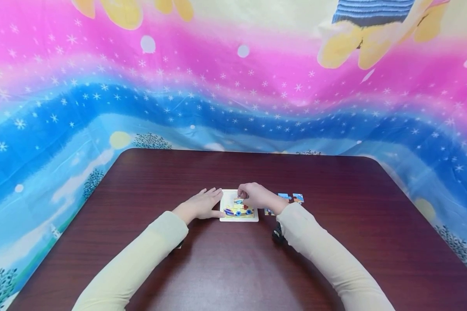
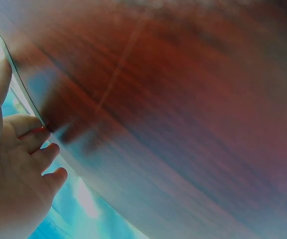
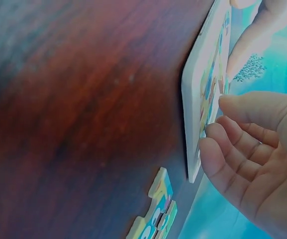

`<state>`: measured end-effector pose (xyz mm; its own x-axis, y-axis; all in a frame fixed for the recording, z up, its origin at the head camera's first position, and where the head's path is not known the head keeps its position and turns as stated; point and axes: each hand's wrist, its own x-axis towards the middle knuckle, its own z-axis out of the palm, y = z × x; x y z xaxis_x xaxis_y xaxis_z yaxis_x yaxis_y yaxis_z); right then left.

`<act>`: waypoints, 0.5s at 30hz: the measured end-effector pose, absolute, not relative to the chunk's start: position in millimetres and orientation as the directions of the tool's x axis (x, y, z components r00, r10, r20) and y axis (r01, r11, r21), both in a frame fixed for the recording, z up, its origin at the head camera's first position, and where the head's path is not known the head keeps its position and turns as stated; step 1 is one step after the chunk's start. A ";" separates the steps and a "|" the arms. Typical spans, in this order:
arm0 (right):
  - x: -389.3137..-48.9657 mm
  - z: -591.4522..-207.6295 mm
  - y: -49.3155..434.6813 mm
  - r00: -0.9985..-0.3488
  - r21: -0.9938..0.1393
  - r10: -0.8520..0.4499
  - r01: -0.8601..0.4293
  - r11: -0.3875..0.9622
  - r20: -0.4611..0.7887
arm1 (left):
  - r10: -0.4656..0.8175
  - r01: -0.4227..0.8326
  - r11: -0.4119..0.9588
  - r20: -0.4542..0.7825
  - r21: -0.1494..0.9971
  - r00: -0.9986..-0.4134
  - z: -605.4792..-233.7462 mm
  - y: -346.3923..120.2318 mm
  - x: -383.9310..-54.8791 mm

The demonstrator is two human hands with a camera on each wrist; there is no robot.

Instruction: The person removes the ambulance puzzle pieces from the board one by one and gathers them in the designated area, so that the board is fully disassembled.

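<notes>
A small jigsaw puzzle in a white-edged tray [image 1: 239,219] lies on the table, its lower part filled with a picture of a wheeled vehicle. My left hand [image 1: 200,204] rests at the tray's left edge with fingers spread and fairly straight. Over the tray's upper right, my right hand [image 1: 257,195] has its thumb and fingers curled together, pinching a puzzle piece [image 1: 238,201] that the fingers partly hide. In the right wrist view, the right hand's fingertips [image 3: 214,130] are close against the tray's [image 3: 189,99] picture surface.
Several loose puzzle pieces [image 1: 298,198] lie right of the tray, some partly hidden by the right wrist. The dark brown table [image 1: 233,268] extends all around. A colourful patterned cloth [image 1: 233,99] hangs behind and beside it.
</notes>
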<state>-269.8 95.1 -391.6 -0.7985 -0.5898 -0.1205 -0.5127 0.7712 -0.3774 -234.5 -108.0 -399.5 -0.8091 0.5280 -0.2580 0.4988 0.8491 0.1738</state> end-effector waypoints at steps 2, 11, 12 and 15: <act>-269.5 -391.0 95.6 -0.802 -0.387 -0.585 -0.506 0.771 -0.120 | 0.529 0.498 0.849 -0.257 0.180 -0.809 -399.6 -107.8 -234.7; -270.1 -390.2 96.9 -0.810 -0.398 -0.575 -0.494 0.774 -0.114 | 0.531 0.500 0.847 -0.259 0.179 -0.807 -399.4 -108.0 -235.0; -270.3 -390.3 97.2 -0.810 -0.395 -0.575 -0.495 0.774 -0.111 | 0.532 0.502 0.847 -0.260 0.176 -0.806 -399.2 -108.0 -234.9; -270.2 -390.2 99.3 -0.811 -0.398 -0.576 -0.497 0.771 -0.102 | 0.534 0.504 0.845 -0.256 0.177 -0.806 -398.9 -107.6 -234.4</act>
<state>-270.2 99.3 -390.2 -0.8112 -0.5758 -0.1020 -0.4974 0.7711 -0.3975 -234.4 -107.6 -398.9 -0.8058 0.5340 -0.2561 0.5040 0.8454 0.1769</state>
